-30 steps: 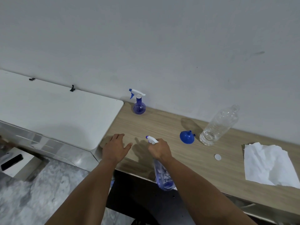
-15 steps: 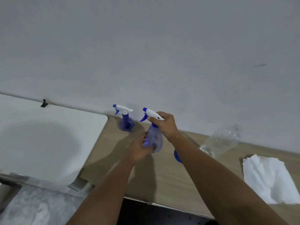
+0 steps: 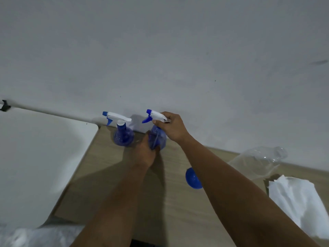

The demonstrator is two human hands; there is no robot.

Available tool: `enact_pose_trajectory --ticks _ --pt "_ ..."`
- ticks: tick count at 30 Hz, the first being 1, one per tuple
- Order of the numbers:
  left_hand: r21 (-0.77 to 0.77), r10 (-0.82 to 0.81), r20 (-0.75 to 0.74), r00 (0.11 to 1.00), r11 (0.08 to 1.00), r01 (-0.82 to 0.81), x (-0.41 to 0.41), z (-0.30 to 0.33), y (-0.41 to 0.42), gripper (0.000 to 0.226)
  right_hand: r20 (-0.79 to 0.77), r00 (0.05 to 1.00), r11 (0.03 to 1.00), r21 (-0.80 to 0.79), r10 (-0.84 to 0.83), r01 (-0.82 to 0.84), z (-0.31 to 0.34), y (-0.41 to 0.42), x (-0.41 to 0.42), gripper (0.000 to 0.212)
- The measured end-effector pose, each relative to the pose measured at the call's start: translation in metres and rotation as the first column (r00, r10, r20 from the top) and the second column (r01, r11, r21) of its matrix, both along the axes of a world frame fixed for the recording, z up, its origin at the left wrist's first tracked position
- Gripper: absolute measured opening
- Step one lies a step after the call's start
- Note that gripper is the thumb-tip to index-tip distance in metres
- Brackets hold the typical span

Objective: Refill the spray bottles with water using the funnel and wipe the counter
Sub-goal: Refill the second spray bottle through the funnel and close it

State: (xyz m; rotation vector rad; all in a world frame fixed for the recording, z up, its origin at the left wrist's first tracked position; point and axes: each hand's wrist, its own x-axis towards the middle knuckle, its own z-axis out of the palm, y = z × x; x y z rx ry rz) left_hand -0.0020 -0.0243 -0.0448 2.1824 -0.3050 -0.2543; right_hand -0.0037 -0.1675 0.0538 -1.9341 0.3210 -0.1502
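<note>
Two spray bottles on the counter (image 3: 110, 184), both far, by the wall. Left one (image 3: 122, 135) stands untouched, trigger head on. Just right of it, the second bottle (image 3: 157, 138): my left hand (image 3: 144, 154) wraps its body, fingers curled round it; my right hand (image 3: 169, 126) pinches its white trigger head from above. I judge the step is unscrewing that head. To do it well: clamp the body firmly, keep it upright on the counter, turn only the collar, lift straight so the dip tube clears. Further right, near: one blue funnel (image 3: 193, 178), part hidden by my forearm. One clear water bottle (image 3: 258, 163), uncapped, leaning in view. One white cloth (image 3: 299, 202) at far right.
</note>
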Motion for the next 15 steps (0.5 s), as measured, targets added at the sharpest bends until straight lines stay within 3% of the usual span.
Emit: enact_pose_trajectory --ticks 6,9,11,15 --pt "0.039 -0.021 -0.008 1.000 0.999 0.021 -0.005 0.008 0.009 0.055 -0.020 1.000 0.983 -0.181 0.004 -0.007 0.001 0.004 -0.010 0.049" --pt "0.140 0.006 0.041 0.999 0.990 -0.012 -0.013 0.012 0.030 0.054 0.089 0.995 0.946 -0.313 -0.055 0.080 0.013 0.014 -0.019 0.063" --pt "0.187 0.064 0.104 0.993 0.979 -0.082 -0.017 0.016 0.046 0.057 0.214 0.971 0.902 -0.391 -0.102 0.181 0.027 0.023 -0.022 0.057" --pt "0.135 0.156 0.008 0.988 0.979 -0.156 -0.007 0.025 0.072 0.062 0.405 0.913 0.848 -0.466 -0.047 0.250 0.055 0.049 -0.018 0.033"
